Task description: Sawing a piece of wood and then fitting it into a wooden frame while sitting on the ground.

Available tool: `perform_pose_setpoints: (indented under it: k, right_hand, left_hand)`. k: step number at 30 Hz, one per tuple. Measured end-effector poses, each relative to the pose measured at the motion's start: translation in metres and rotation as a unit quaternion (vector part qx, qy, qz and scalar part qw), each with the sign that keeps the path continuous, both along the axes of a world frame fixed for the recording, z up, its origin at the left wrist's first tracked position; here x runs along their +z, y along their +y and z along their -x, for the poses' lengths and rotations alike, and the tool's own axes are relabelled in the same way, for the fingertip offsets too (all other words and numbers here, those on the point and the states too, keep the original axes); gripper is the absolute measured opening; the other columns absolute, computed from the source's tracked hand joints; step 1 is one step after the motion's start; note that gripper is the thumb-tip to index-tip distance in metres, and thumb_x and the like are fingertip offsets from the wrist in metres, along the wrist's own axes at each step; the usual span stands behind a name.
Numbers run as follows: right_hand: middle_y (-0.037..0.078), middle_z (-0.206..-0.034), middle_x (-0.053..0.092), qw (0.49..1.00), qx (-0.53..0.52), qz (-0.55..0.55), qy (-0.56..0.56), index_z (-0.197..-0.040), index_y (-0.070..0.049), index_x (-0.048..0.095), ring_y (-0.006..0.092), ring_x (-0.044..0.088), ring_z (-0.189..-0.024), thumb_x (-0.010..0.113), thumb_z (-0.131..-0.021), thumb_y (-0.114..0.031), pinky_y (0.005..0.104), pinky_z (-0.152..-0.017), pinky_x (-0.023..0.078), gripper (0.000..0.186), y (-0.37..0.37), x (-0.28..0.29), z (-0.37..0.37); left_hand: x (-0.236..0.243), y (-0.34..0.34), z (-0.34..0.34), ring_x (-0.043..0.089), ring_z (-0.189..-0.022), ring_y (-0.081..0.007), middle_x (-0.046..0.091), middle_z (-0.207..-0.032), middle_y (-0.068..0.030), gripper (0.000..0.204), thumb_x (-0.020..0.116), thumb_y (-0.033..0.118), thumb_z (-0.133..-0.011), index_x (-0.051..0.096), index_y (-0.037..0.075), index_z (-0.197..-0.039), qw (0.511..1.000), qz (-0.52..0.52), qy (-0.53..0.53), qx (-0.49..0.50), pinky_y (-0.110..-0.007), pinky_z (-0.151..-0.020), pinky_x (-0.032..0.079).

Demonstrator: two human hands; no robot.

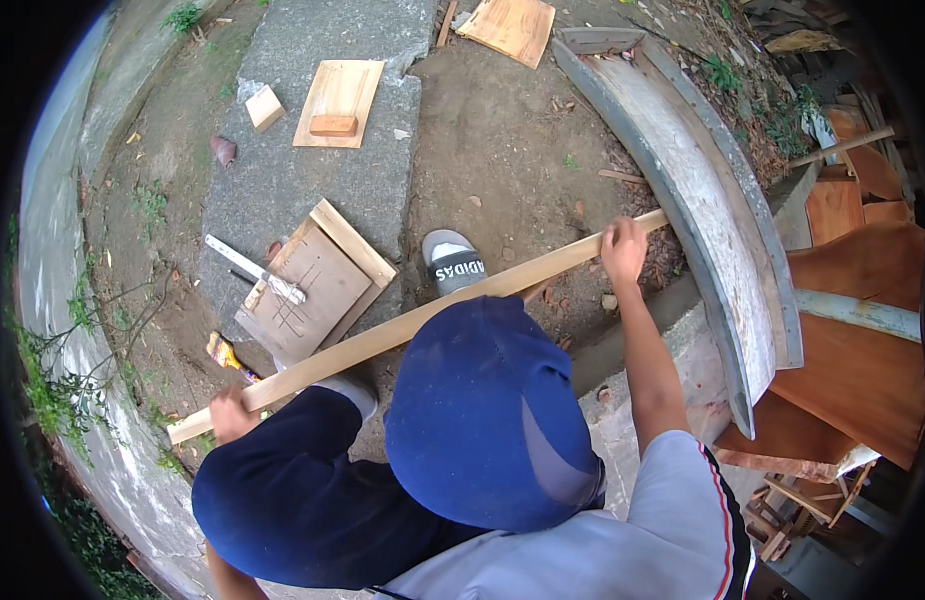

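Note:
A long, narrow wooden plank (422, 318) lies slantwise in front of me, across my knees, its right end higher in the picture. Near its lower left end, my left hand (232, 415) is closed round it, slightly blurred. My right hand (623, 250) grips the plank towards its other end, fingers bent over the edge. Just beyond the left half stands a wooden box-like piece (307, 285) with dark lines drawn on its flat face. A white, straight-edged tool (254, 268) rests on it. Beside my left hand, a yellow-handled brush (227, 355) lies on the ground.
On the concrete slab (332, 25) are a wooden panel (340, 88), with a small orange-brown block (333, 126) on it, and a pale wood block (264, 107). Another board (509, 28) lies farther off. A long metal-edged trough (702, 170) borders the right, beside brown wood sheets (862, 300).

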State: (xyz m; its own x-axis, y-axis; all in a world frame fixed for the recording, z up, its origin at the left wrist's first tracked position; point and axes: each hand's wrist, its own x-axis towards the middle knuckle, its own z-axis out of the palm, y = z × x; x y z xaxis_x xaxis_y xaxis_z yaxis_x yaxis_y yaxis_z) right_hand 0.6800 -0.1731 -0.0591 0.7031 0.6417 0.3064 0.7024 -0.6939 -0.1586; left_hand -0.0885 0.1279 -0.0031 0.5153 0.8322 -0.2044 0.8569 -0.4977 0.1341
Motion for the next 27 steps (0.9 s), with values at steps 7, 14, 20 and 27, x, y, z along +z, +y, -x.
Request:
perform_pose_setpoints:
  k: [7,14,20,27]
  right_hand:
    - [0.019,-0.160,0.050,0.975,0.194,0.035,0.103,-0.155,-0.010,0.056,0.0398,0.041,-0.153,0.073,-0.097,-0.031,0.0569,-0.128,0.029,0.064,0.022,0.009,0.105]
    - [0.018,-0.161,0.048,0.960,0.252,0.112,0.049,-0.156,-0.012,0.056,0.0411,0.039,-0.156,0.071,-0.095,-0.023,0.0607,-0.132,0.025,0.063,0.065,-0.002,0.086]
    - [0.014,-0.135,0.062,0.957,0.270,0.104,0.026,-0.136,-0.009,0.063,0.0370,0.056,-0.138,0.060,-0.091,-0.002,0.0609,-0.128,0.034,0.046,0.083,-0.033,0.039]
    - [0.014,-0.125,0.061,0.963,0.261,0.062,-0.006,-0.131,-0.008,0.062,0.0366,0.058,-0.128,0.063,-0.084,0.006,0.0605,-0.128,0.035,0.049,0.080,-0.055,0.030]
  left_hand:
    - [-0.007,0.000,-0.134,0.074,-0.083,-0.0462,0.074,-0.085,-0.0215,0.029,0.081,0.028,-0.079,0.064,0.007,-0.088,0.995,0.087,-0.026,-0.041,-0.056,-0.078,0.060]
    - [-0.020,0.039,-0.190,0.075,-0.080,-0.0443,0.075,-0.082,-0.0203,0.032,0.079,0.035,-0.080,0.068,0.008,-0.094,0.993,0.090,-0.041,-0.064,-0.056,-0.077,0.061]
    - [-0.013,0.072,-0.181,0.073,-0.094,-0.0391,0.070,-0.091,-0.0150,0.041,0.086,0.036,-0.080,0.066,0.005,-0.096,0.978,0.058,-0.103,-0.170,-0.050,-0.083,0.059]
    - [-0.007,0.111,-0.134,0.074,-0.096,-0.0347,0.075,-0.095,-0.0143,0.051,0.094,0.044,-0.072,0.071,0.005,-0.096,0.990,0.025,-0.031,-0.136,-0.048,-0.087,0.057]
